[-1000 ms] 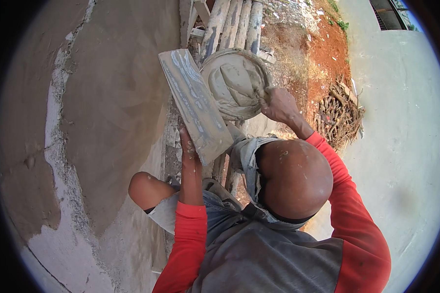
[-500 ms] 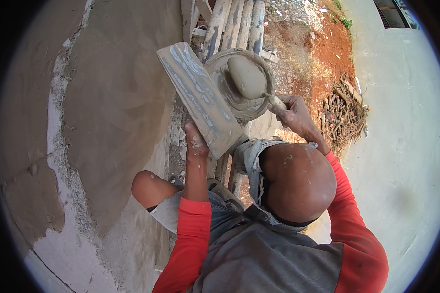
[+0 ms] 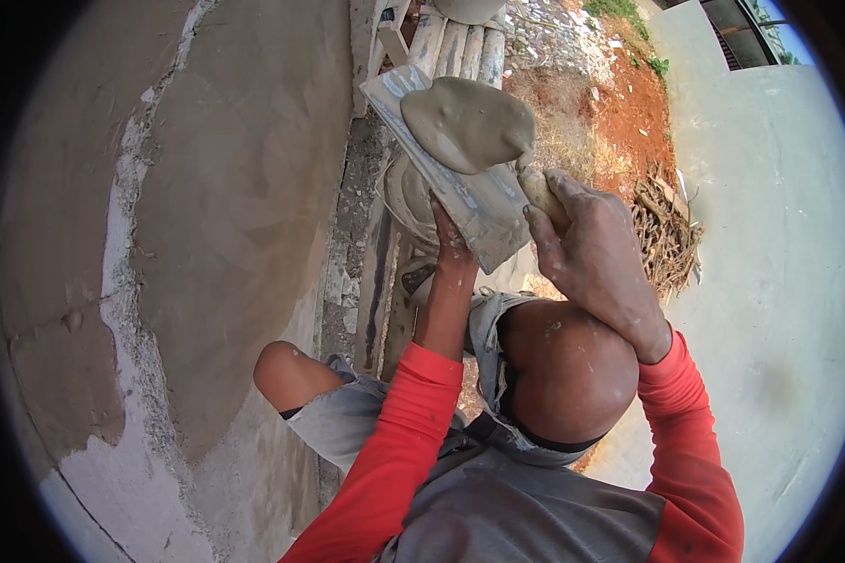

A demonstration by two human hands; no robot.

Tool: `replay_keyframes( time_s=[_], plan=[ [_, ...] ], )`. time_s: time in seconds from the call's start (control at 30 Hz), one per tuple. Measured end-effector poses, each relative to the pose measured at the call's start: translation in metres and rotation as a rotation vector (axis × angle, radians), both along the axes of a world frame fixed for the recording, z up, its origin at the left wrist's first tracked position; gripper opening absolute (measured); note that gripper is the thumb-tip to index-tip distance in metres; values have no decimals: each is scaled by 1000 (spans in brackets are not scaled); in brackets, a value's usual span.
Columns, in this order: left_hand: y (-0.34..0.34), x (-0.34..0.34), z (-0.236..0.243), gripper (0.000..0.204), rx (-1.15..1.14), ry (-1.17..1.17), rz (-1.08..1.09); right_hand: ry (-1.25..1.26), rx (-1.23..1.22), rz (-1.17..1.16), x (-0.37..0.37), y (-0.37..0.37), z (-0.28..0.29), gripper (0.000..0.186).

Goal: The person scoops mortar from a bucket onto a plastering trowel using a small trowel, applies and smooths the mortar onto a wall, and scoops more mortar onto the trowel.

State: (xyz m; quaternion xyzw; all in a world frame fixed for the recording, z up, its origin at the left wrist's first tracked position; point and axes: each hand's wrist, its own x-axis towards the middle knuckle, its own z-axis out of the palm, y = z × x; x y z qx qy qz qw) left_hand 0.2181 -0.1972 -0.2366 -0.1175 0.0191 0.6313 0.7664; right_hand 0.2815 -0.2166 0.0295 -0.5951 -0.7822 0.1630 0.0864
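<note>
My left hand (image 3: 449,230) grips a flat rectangular plaster hawk (image 3: 494,225) from beneath; its fingers are mostly hidden under the board. The hawk is tilted, with pale streaks on its top. My right hand (image 3: 603,246) is closed around the handle of a trowel (image 3: 541,199). Wet grey mortar (image 3: 469,122) covers the trowel's blade and lies over the far half of the hawk. Whether the blade touches the board cannot be seen. Below the hawk, partly hidden, stands a round mortar bucket (image 3: 407,199).
Along the left rises a plastered wall (image 3: 244,206) with a rough pale strip. Wooden poles (image 3: 451,52) run away from me, with another container (image 3: 469,7) at their far end. A stick pile (image 3: 665,235) lies right on red soil (image 3: 634,117). My bent knees flank the work.
The trowel has come up out of the bucket, loaded with mortar, and over the hawk. My left hand has brought the hawk rightward across the bucket.
</note>
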Motion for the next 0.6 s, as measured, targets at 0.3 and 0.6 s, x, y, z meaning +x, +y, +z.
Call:
replay_keyframes(
  time_s=[0.3,0.6],
  plan=[
    [3,-14,21,69,149,-126,42,37,-93,-30,11,-5,26,31],
    [-39,-86,18,69,216,97,93,349,-490,-347,59,27,0,23]
  ],
)
